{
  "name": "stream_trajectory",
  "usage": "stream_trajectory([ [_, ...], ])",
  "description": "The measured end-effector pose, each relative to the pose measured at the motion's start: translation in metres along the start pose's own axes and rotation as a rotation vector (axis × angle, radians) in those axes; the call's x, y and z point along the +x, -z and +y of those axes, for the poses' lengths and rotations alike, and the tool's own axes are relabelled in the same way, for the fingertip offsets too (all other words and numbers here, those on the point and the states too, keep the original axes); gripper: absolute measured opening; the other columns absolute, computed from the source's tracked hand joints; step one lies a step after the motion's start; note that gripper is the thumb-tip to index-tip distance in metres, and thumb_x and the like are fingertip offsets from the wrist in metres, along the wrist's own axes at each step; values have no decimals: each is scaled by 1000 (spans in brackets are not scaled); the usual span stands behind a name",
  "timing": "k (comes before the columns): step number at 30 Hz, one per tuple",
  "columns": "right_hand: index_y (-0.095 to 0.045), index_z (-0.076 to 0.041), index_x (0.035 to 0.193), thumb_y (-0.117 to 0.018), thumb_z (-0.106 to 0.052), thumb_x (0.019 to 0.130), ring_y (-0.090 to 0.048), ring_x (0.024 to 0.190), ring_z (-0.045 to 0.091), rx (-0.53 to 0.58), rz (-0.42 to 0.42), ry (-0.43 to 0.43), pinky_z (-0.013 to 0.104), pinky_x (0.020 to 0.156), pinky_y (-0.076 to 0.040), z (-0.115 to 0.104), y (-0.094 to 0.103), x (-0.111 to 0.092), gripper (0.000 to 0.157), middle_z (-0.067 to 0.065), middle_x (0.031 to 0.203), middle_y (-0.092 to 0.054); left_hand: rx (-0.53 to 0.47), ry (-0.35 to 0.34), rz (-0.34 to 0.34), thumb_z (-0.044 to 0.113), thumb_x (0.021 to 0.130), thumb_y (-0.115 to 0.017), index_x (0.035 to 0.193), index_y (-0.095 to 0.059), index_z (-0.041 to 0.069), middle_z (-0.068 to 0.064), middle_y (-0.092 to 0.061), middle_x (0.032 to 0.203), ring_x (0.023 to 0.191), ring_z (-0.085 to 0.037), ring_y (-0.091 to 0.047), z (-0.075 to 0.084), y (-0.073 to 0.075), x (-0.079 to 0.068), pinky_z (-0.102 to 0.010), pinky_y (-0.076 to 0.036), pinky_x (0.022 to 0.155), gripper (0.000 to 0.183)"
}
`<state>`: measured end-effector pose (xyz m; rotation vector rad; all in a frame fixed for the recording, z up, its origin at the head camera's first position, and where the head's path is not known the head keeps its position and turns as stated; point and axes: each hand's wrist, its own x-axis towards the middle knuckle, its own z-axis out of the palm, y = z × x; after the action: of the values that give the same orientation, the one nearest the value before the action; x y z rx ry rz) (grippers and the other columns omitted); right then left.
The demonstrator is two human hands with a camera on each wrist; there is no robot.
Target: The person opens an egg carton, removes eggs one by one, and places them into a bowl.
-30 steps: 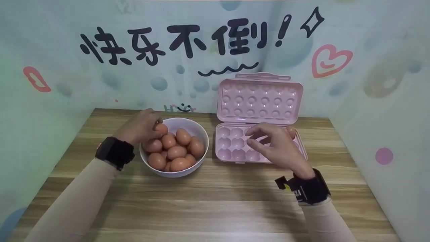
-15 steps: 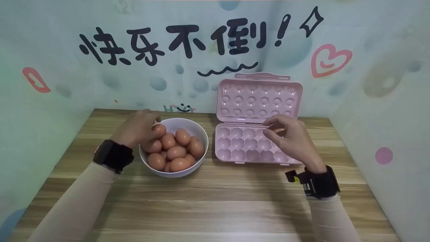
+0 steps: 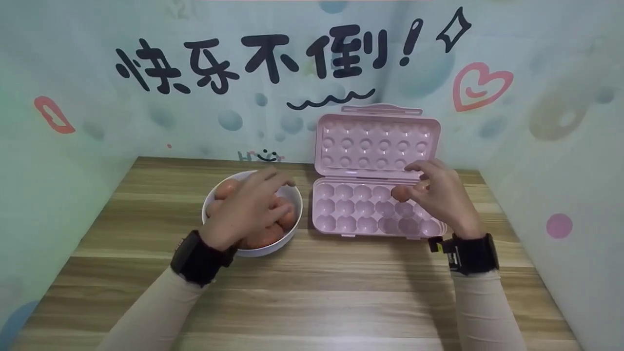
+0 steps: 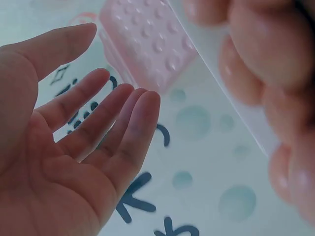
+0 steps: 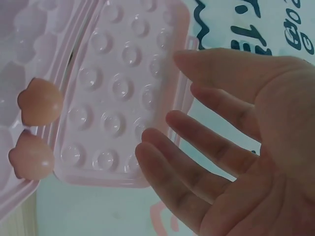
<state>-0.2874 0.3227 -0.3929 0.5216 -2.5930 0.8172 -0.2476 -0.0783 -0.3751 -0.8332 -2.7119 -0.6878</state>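
Note:
My left hand (image 3: 251,207) hovers over a white bowl (image 3: 253,252) of brown eggs (image 3: 287,214). In the left wrist view its fingers (image 4: 133,132) are extended and the palm holds nothing; the eggs in the bowl (image 4: 243,73) show at the right. My right hand (image 3: 441,195) is above the right end of a pink egg box (image 3: 319,233), whose lid (image 3: 378,144) stands up. Two eggs, one (image 5: 42,102) beside the other (image 5: 33,156), sit in its back row of cups. The right fingers (image 5: 211,152) are spread and hold nothing, apart from those eggs.
Bowl and box stand side by side on a wood-grain table (image 3: 312,302). A printed cloth (image 3: 273,122) with dark characters hangs right behind them. A black strap (image 3: 202,258) is on the left wrist, another (image 3: 475,253) on the right.
My left hand has moved right from the bowl's left rim to over its middle, off the egg it was touching. My right hand has shifted right and away from the box cups, uncovering an egg.

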Motion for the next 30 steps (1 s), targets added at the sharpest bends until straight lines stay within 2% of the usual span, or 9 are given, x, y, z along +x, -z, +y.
stream_trajectory([
  [3, -70, 0, 127, -82, -5, 88, -70, 95, 36, -26, -25, 8, 50, 89, -54, 6, -2, 3, 41, 19, 130, -67, -9, -51, 28, 21, 97, -76, 134, -67, 12, -9, -64, 131, 115, -28, -62, 12, -16, 2, -44, -52, 103, 40],
  [5, -69, 2, 128, -82, -3, 87, -67, 100, 37, -37, -38, 11, 51, 94, -52, 10, -2, 5, 43, 21, 131, -67, -30, -70, 34, 24, 98, -77, 136, -66, 13, -6, -64, 130, 113, -24, -62, 19, -27, 4, -40, -53, 101, 41],
  [10, -68, 2, 131, -88, -17, 87, -57, 123, 41, -46, -90, -34, 59, 109, -42, 18, -5, 9, 52, 22, 134, -65, -81, -112, 41, 26, 99, -76, 137, -64, 15, -4, -63, 135, 117, -22, -64, 35, -52, 11, -36, -54, 102, 41],
  [12, -68, 2, 131, -88, -21, 88, -59, 118, 41, -57, -116, -51, 58, 108, -44, 21, -9, 11, 53, 22, 133, -65, -79, -136, 59, 25, 98, -77, 135, -65, 15, -5, -64, 135, 116, -22, -65, 39, -60, 13, -35, -55, 100, 41],
  [15, -69, 4, 129, -85, -16, 89, -64, 101, 38, -73, -151, -48, 54, 99, -50, 26, -16, 14, 46, 23, 123, -65, -82, -149, 81, 23, 96, -78, 133, -66, 13, -4, -65, 130, 110, -21, -66, 44, -70, 15, -34, -56, 96, 40],
  [18, -71, 5, 125, -81, -4, 87, -65, 88, 35, -96, -176, -27, 50, 90, -52, 31, -23, 16, 41, 24, 113, -65, -108, -137, 68, 23, 96, -78, 134, -66, 12, -5, -65, 125, 108, -21, -65, 46, -77, 15, -35, -56, 95, 41],
  [25, -70, 7, 126, -78, 8, 80, -62, 94, 39, -90, -195, -17, 53, 92, -51, 39, -28, 17, 47, 28, 111, -63, -121, -116, 16, 26, 98, -77, 138, -63, 17, -5, -62, 125, 107, -22, -62, 46, -88, 16, -36, -55, 95, 43],
  [30, -73, 8, 119, -77, 8, 79, -57, 97, 39, -90, -166, 26, 55, 92, -49, 44, -33, 17, 40, 26, 105, -64, -131, -121, 5, 25, 97, -79, 138, -63, 18, -2, -60, 120, 102, -20, -58, 47, -91, 16, -35, -55, 91, 44],
])
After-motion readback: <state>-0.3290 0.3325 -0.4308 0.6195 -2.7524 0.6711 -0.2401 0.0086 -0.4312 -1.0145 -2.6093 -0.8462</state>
